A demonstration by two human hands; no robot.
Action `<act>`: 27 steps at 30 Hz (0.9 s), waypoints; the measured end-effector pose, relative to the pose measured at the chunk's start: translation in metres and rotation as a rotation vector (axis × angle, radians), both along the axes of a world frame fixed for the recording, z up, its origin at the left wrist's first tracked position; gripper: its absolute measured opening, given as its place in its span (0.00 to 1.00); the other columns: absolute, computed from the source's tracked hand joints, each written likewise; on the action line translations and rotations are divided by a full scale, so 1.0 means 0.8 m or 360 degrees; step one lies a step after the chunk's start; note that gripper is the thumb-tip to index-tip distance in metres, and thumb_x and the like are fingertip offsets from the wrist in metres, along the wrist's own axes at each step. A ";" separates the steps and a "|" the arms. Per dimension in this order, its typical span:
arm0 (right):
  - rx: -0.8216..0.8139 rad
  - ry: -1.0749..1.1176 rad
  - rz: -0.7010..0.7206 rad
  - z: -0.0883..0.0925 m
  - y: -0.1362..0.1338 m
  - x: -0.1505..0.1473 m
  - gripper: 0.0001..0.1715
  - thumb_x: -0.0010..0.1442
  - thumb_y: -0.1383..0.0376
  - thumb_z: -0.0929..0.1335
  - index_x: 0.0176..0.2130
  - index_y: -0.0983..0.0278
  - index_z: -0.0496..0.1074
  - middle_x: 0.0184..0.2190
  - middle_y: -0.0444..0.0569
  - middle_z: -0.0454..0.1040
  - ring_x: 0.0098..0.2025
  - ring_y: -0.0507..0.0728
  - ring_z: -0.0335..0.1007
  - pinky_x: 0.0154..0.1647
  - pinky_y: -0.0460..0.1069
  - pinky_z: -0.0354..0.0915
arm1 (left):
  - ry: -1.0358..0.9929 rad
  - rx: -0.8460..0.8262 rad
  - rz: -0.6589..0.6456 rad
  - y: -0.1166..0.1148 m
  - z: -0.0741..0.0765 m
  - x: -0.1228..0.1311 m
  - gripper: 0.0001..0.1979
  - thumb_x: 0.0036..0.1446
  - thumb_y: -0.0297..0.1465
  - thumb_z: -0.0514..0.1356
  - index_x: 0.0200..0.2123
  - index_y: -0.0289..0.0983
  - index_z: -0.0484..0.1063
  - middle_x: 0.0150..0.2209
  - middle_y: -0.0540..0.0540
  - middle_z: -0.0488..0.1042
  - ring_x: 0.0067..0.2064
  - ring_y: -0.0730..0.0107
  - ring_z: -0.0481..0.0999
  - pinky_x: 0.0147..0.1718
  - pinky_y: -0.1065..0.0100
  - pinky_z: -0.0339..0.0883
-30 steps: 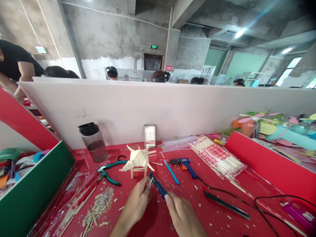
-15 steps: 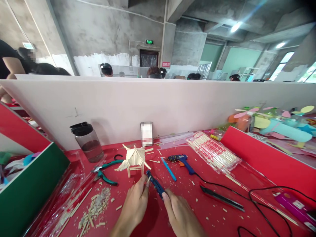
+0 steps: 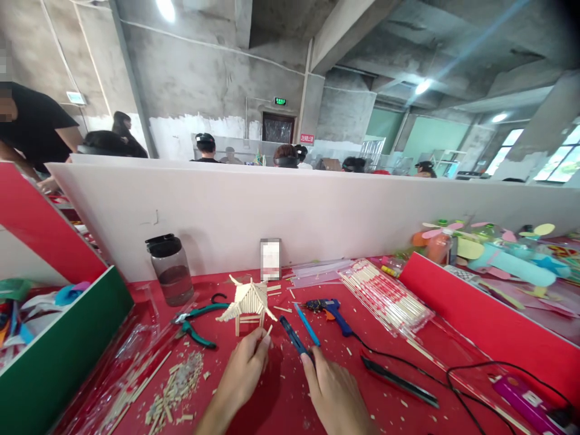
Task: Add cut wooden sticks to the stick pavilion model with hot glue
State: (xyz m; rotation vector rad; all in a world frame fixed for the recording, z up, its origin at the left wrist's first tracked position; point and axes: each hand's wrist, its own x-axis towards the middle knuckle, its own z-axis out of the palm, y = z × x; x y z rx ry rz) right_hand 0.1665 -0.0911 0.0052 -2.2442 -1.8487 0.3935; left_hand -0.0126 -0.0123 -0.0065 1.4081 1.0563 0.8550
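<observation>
From the left I see a dark-lidded jar [image 3: 171, 270] at the far edge of the red desk [image 3: 281, 399], then green-handled pliers [image 3: 196, 321] lying above a heap of stick offcuts [image 3: 176, 393]. My left hand [image 3: 242, 371] sits near the middle, its fingers [image 3: 261, 345] pinched narrow on a short wooden stick [image 3: 268, 330] held just below the little stick pavilion [image 3: 248, 300], which stands upright close to the partition. My right hand [image 3: 333, 396] is just beside it, fingers closed around the near end of a dark blue cutting tool [image 3: 294, 337] that points up-left. A light blue stick [image 3: 307, 324] and a blue glue gun [image 3: 329, 309] lie further right, then a pack of chopsticks [image 3: 385, 296].
</observation>
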 end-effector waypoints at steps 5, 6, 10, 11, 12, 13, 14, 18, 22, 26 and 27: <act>0.0121 -0.0186 0.0008 -0.014 0.006 -0.002 0.29 0.71 0.60 0.57 0.63 0.70 0.67 0.57 0.66 0.73 0.55 0.69 0.74 0.52 0.59 0.69 | -0.0200 0.0033 0.0061 0.011 -0.007 -0.002 0.28 0.54 0.60 0.57 0.29 0.39 0.63 0.21 0.59 0.52 0.22 0.76 0.48 0.21 0.72 0.44; 0.0152 -0.0225 0.0022 -0.021 0.006 -0.004 0.29 0.70 0.60 0.58 0.63 0.70 0.67 0.58 0.67 0.73 0.56 0.70 0.73 0.53 0.61 0.69 | -0.0244 0.0009 0.0055 0.013 -0.009 -0.002 0.28 0.54 0.60 0.57 0.29 0.39 0.63 0.20 0.60 0.50 0.21 0.77 0.46 0.21 0.73 0.42; 0.0249 -0.0312 0.0124 -0.054 0.002 -0.012 0.30 0.65 0.58 0.64 0.63 0.68 0.68 0.61 0.69 0.69 0.60 0.76 0.67 0.57 0.68 0.64 | -0.0450 -0.0189 -0.0010 0.017 -0.009 0.000 0.30 0.48 0.62 0.61 0.28 0.39 0.64 0.18 0.62 0.47 0.20 0.79 0.41 0.18 0.73 0.36; 0.0281 -0.0310 0.0150 -0.060 0.001 -0.013 0.32 0.64 0.56 0.66 0.63 0.67 0.68 0.61 0.68 0.69 0.61 0.76 0.66 0.57 0.69 0.63 | -0.0500 -0.0228 -0.0038 0.018 -0.006 0.001 0.31 0.46 0.62 0.62 0.28 0.39 0.64 0.17 0.62 0.47 0.20 0.80 0.41 0.18 0.73 0.36; 0.0310 -0.0301 0.0185 -0.063 0.000 -0.014 0.34 0.62 0.53 0.67 0.63 0.67 0.68 0.61 0.68 0.69 0.60 0.77 0.66 0.58 0.69 0.62 | -0.0541 -0.0251 -0.0060 0.017 -0.004 0.002 0.32 0.44 0.62 0.63 0.29 0.38 0.65 0.17 0.63 0.47 0.20 0.80 0.40 0.18 0.74 0.36; 0.0336 -0.0280 0.0220 -0.062 0.000 -0.015 0.36 0.61 0.52 0.69 0.62 0.66 0.68 0.60 0.68 0.70 0.60 0.77 0.67 0.58 0.69 0.62 | -0.0572 -0.0259 -0.0076 0.017 -0.001 0.002 0.32 0.43 0.62 0.64 0.29 0.38 0.66 0.17 0.63 0.47 0.20 0.80 0.40 0.18 0.74 0.36; 0.0361 -0.0245 0.0258 -0.057 0.001 -0.016 0.36 0.60 0.51 0.69 0.62 0.66 0.69 0.59 0.67 0.71 0.59 0.77 0.67 0.58 0.68 0.62 | -0.0591 -0.0261 -0.0081 0.017 0.001 0.003 0.32 0.43 0.62 0.65 0.29 0.38 0.66 0.17 0.63 0.47 0.19 0.81 0.40 0.18 0.74 0.36; 0.0541 0.0100 0.0351 -0.001 0.021 -0.016 0.27 0.66 0.56 0.65 0.60 0.63 0.69 0.56 0.61 0.73 0.57 0.70 0.70 0.57 0.63 0.66 | -0.0601 -0.0252 -0.0033 0.015 0.006 0.002 0.30 0.44 0.60 0.66 0.30 0.38 0.66 0.16 0.62 0.50 0.19 0.81 0.43 0.18 0.74 0.37; 0.0626 0.0551 0.0531 0.060 0.061 -0.013 0.19 0.68 0.63 0.63 0.56 0.61 0.69 0.49 0.54 0.77 0.50 0.60 0.74 0.53 0.53 0.68 | -0.0586 -0.0250 -0.0020 0.015 0.005 0.001 0.30 0.46 0.60 0.65 0.31 0.38 0.66 0.17 0.62 0.51 0.19 0.81 0.44 0.18 0.74 0.38; 0.0481 0.0655 0.0664 0.082 0.096 -0.014 0.22 0.63 0.66 0.67 0.57 0.59 0.68 0.48 0.51 0.77 0.46 0.58 0.75 0.49 0.52 0.68 | -0.0544 -0.0280 0.0028 0.016 0.006 0.002 0.32 0.43 0.62 0.64 0.31 0.38 0.66 0.17 0.63 0.49 0.19 0.80 0.44 0.18 0.74 0.37; 0.0434 0.0688 0.0693 0.082 0.102 -0.015 0.22 0.63 0.66 0.68 0.57 0.58 0.68 0.45 0.49 0.78 0.43 0.57 0.76 0.46 0.51 0.69 | -0.0538 -0.0289 0.0052 0.017 0.006 0.002 0.32 0.43 0.62 0.65 0.31 0.39 0.65 0.17 0.63 0.49 0.19 0.80 0.44 0.18 0.74 0.37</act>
